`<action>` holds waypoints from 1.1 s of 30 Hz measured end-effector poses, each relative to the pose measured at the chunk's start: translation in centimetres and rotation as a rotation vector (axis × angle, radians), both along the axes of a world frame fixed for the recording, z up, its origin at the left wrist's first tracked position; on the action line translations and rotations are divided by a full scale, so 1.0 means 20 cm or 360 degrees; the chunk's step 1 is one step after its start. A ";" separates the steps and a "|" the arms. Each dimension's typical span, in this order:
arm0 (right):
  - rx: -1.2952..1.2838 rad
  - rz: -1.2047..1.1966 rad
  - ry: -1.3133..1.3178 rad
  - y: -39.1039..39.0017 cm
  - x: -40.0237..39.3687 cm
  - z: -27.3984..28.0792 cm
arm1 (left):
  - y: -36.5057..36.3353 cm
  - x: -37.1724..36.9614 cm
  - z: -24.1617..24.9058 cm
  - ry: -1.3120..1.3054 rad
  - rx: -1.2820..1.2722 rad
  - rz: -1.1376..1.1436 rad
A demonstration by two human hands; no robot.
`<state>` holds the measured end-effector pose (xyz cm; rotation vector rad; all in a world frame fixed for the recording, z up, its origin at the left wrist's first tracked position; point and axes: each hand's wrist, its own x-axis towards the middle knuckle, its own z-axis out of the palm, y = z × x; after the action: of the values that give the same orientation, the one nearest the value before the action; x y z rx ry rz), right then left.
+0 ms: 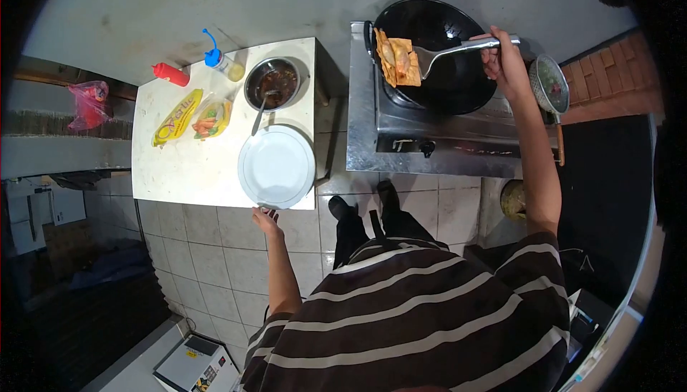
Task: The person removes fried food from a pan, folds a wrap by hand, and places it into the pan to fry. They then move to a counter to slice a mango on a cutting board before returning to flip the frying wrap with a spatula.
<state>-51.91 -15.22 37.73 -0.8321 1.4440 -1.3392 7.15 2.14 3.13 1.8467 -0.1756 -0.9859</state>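
Note:
My right hand (503,59) grips the handle of a metal spatula (447,51) over a black wok (436,45) on the gas stove (429,138). A golden fried flat piece of food (396,58) rests on the spatula's blade at the wok's left rim. My left hand (265,219) reaches with fingers apart to the near edge of a white plate (276,166) on the white table (179,170); whether it touches the plate I cannot tell.
On the table stand a metal bowl of dark sauce with a spoon (273,83), a red squeeze bottle (170,74), a blue-capped bottle (222,61) and two yellow food packets (193,118). A wire strainer (549,85) hangs right of the stove. Tiled floor lies below.

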 end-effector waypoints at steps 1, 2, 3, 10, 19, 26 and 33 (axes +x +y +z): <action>-0.0003 -0.0006 0.0001 0.00 0.05 0.00 | -0.02 0.04 0.00 0.0001 -0.0003 -0.0006; -0.0013 0.0013 -0.0024 0.00 0.09 0.00 | -0.05 0.08 0.00 0.0001 -0.0012 -0.0065; -0.0020 0.0036 -0.0047 0.01 0.15 0.00 | -0.08 0.11 0.01 0.0002 -0.0019 -0.0119; 0.0034 0.0147 -0.0053 0.00 0.60 -0.01 | -0.20 0.35 -0.07 0.0311 -0.0090 -0.0394; 0.0201 0.0316 0.0019 -0.02 1.20 -0.50 | -0.23 0.36 0.00 0.0479 -0.0072 -0.0598; 0.0434 0.0376 -0.0124 0.01 1.59 -1.21 | -0.21 0.36 0.10 0.0446 0.0006 -0.0734; 0.0368 0.0400 -0.0033 0.01 1.79 -1.40 | -0.21 0.41 0.17 0.0558 -0.0024 -0.0778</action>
<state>-16.05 -14.96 9.80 -0.8134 1.3958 -0.9701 15.42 -2.10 6.61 1.6154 -0.4310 -1.6223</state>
